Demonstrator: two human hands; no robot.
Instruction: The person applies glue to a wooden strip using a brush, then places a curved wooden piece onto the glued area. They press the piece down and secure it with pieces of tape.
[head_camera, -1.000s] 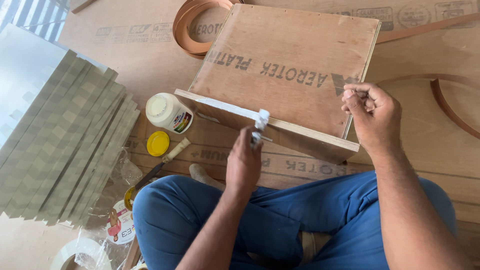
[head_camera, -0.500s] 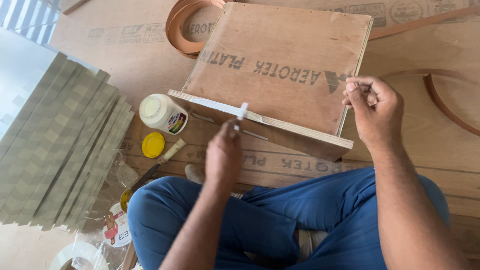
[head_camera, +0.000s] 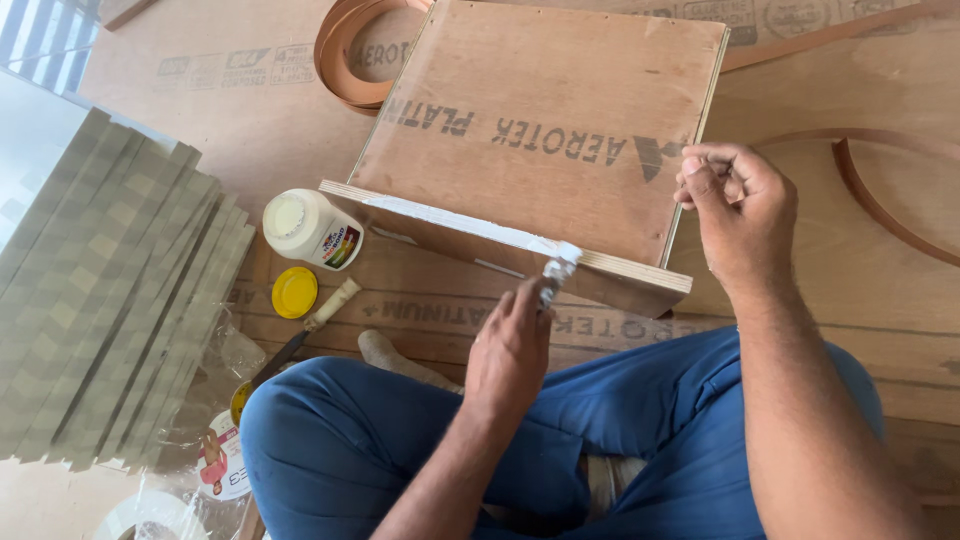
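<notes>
A plywood board (head_camera: 545, 130) rests tilted against my lap, its near edge (head_camera: 470, 222) coated with white glue from the left corner to past the middle. My left hand (head_camera: 512, 345) holds a small glue-covered spreader (head_camera: 556, 272) whose tip touches that edge. My right hand (head_camera: 738, 205) grips the board's right edge with bent fingers. An open white glue jar (head_camera: 310, 229) lies on its side left of the board, with its yellow lid (head_camera: 294, 292) beside it.
A stack of grey-green strips (head_camera: 110, 300) lies at the left. Coiled brown edge banding (head_camera: 345, 55) sits behind the board, and another band (head_camera: 880, 200) curves at the right. A knife (head_camera: 310, 325) lies near my blue-trousered knee. Plywood sheets cover the floor.
My left hand slid the spreader left along the board's edge, then back to the right. The white glue line reaches further right. My right hand stayed on the board.
</notes>
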